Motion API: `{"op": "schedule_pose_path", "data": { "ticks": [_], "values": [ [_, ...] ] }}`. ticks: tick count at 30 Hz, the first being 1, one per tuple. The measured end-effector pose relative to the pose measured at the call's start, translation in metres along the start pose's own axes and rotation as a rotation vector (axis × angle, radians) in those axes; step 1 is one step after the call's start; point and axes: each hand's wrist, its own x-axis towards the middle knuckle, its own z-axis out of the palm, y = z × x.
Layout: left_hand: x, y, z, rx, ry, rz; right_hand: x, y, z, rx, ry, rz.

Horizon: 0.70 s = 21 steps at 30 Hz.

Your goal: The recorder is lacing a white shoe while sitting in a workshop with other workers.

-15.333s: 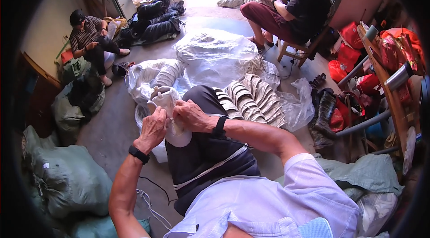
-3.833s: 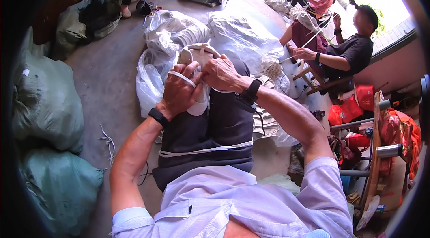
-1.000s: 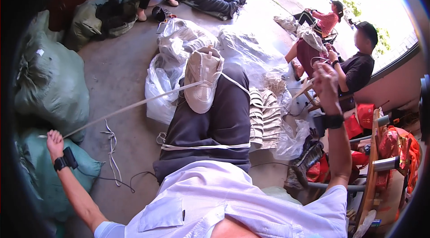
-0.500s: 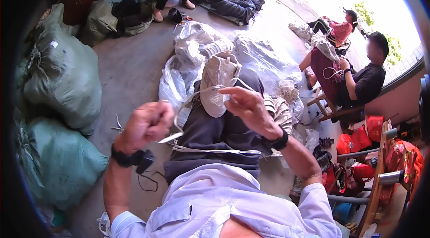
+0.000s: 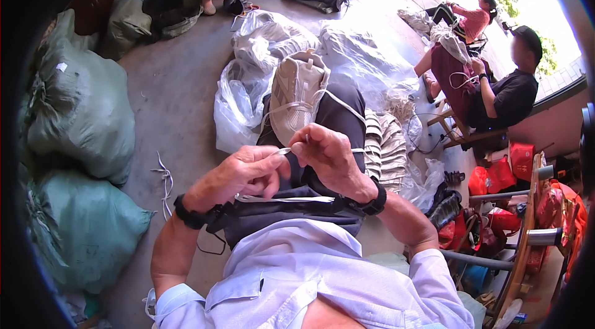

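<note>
A pale beige sneaker [image 5: 296, 96] rests on my thighs, partly laced, its toe toward me. Just in front of the toe, my left hand [image 5: 251, 171] and my right hand [image 5: 325, 152] come close together. Between their fingertips runs a white shoelace [image 5: 282, 151], pinched by the thumb and fingers of each hand. From the sneaker's eyelets the lace loops out on both sides. More white laces [image 5: 279, 199] lie across my dark trousers, close to my lap.
Green sacks [image 5: 87, 217] bulge at the left. Past the sneaker lie clear plastic bags [image 5: 365, 59]; striped shoe parts [image 5: 385, 143] are stacked at my right knee. Loose laces [image 5: 165, 186] lie on the floor. Two people sit at the right, another at the back. A wooden rack [image 5: 527, 242] stands right.
My hands have come together and nearer my body, from apart on either side of the lace. My right index finger, stretched out before, is now curled in a pinch.
</note>
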Motion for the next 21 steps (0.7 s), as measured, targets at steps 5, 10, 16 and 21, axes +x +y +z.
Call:
{"op": "schedule_pose_path", "data": {
  "ticks": [5,10,16,21],
  "values": [
    [0.017,-0.015,0.021,0.752,0.560,0.550,0.003,0.010,-0.001,-0.210,0.020,0.056],
    [0.040,-0.026,0.004,0.950,0.720,0.735,0.020,0.019,-0.010,-0.124,0.097,0.083],
    [0.079,-0.024,-0.029,0.790,0.797,0.563,0.041,0.060,-0.033,-0.778,0.014,-0.026],
    [0.105,-0.031,-0.050,0.845,0.781,0.544,0.024,0.065,-0.032,-0.803,-0.058,-0.084]
  ]
}}
